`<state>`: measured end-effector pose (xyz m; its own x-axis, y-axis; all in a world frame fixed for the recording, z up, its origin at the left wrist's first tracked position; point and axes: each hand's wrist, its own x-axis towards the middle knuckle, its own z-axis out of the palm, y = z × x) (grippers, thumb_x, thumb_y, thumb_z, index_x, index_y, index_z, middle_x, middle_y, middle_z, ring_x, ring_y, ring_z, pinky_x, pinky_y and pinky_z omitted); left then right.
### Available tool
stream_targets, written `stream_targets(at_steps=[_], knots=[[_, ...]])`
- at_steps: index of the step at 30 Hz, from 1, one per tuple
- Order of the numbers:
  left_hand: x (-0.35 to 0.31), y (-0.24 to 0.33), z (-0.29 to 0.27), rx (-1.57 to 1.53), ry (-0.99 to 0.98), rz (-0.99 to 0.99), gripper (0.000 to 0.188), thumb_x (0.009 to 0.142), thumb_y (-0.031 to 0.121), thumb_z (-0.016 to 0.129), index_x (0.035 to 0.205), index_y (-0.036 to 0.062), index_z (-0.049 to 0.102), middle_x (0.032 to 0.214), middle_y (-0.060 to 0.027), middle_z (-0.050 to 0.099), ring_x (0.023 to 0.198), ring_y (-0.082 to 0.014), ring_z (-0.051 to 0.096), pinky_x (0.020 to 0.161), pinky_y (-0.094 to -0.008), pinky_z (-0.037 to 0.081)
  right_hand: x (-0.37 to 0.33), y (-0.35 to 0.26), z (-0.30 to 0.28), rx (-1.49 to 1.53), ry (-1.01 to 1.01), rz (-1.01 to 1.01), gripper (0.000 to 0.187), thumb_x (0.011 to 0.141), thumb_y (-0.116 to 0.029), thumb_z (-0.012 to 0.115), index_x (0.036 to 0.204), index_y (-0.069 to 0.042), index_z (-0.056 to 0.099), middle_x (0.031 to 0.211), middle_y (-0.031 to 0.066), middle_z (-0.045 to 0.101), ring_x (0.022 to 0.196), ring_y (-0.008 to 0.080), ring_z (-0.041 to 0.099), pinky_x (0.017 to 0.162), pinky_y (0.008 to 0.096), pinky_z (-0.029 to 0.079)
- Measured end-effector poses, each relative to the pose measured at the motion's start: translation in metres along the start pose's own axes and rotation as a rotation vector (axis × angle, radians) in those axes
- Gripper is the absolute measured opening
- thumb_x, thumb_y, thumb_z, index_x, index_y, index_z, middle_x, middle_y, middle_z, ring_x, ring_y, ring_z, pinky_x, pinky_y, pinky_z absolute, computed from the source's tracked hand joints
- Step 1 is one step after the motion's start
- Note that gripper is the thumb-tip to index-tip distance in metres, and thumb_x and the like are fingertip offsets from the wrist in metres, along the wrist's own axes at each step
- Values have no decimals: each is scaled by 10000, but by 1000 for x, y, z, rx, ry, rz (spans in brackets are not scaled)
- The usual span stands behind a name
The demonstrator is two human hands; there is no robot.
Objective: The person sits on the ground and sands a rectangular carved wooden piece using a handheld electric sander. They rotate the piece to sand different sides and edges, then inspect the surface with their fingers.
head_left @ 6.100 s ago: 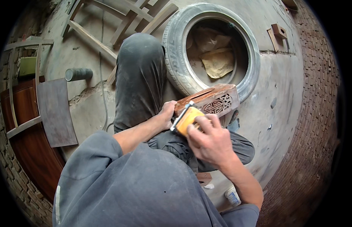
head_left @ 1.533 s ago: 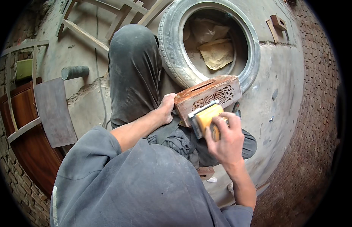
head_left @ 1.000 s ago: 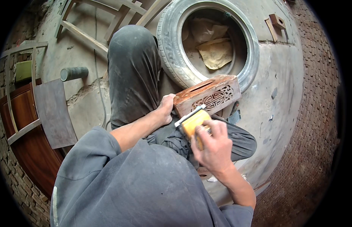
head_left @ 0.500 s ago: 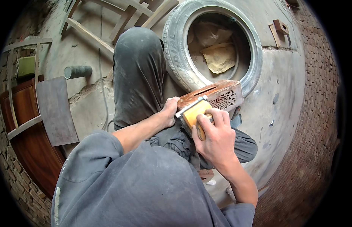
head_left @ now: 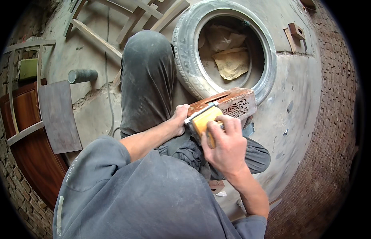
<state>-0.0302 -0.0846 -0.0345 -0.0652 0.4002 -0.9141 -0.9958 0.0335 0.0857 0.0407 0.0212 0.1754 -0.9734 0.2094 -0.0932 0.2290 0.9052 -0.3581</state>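
A reddish-brown wooden box (head_left: 232,95) with a long slot in its top and carved fretwork on its side rests tilted over my lap, against the edge of a tyre. My left hand (head_left: 180,119) is closed around its left end, the fingers partly hidden behind it. My right hand (head_left: 227,143) grips a yellow hand sander (head_left: 203,119) with a metal clamp along its edge. The sander lies against the side of the box facing me and covers part of it. Its underside is out of sight.
The large tyre (head_left: 184,51) lies ahead, with crumpled yellowish paper (head_left: 232,63) inside. Wooden frames (head_left: 95,38) stand at the far left. A dark green cylinder (head_left: 82,76), a grey panel (head_left: 60,117) and brown wooden panels (head_left: 36,155) are at left. A small wooden box (head_left: 296,30) sits far right.
My right hand and the sander have shifted very slightly left along the box. My left hand keeps its hold, and the box has hardly moved.
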Motion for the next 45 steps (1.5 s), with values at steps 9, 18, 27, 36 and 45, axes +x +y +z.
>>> stream_targets(at_steps=[9,18,27,36,45], knots=[[13,-12,-9,52,21,9,356,1102,258,427,1135,45,710,1014,-107,776,919,-236,772,842,-421,638,4,4,-5,-55,11,63,287,825,-157,819,1081,-97,705,1190,120,624,1102,345,620,697,435,619],[6,-9,-8,100,16,2,320,1076,300,469,1132,101,714,1059,-73,750,975,-218,729,851,-449,614,5,11,-4,-10,38,135,292,822,-140,834,1067,-57,699,1170,147,630,1064,359,633,867,455,568],[10,-13,-11,104,11,57,270,1062,252,486,1082,107,713,998,-68,727,832,-227,687,771,-366,579,5,22,-6,-58,46,127,302,842,-165,809,1112,-91,695,1174,132,612,1070,352,620,758,460,609],[22,-18,-17,24,-19,5,275,1065,273,482,1047,120,710,961,-75,721,842,-221,706,791,-411,598,1,-3,-1,-26,0,74,313,833,-173,820,1114,-92,708,1188,129,613,1092,345,617,738,445,618],[7,-11,-4,35,38,-8,296,1068,271,458,1066,116,711,963,-63,732,829,-221,698,757,-420,580,-3,0,3,-26,32,94,297,819,-179,821,1088,-132,702,1180,112,596,1090,340,609,702,433,628]])
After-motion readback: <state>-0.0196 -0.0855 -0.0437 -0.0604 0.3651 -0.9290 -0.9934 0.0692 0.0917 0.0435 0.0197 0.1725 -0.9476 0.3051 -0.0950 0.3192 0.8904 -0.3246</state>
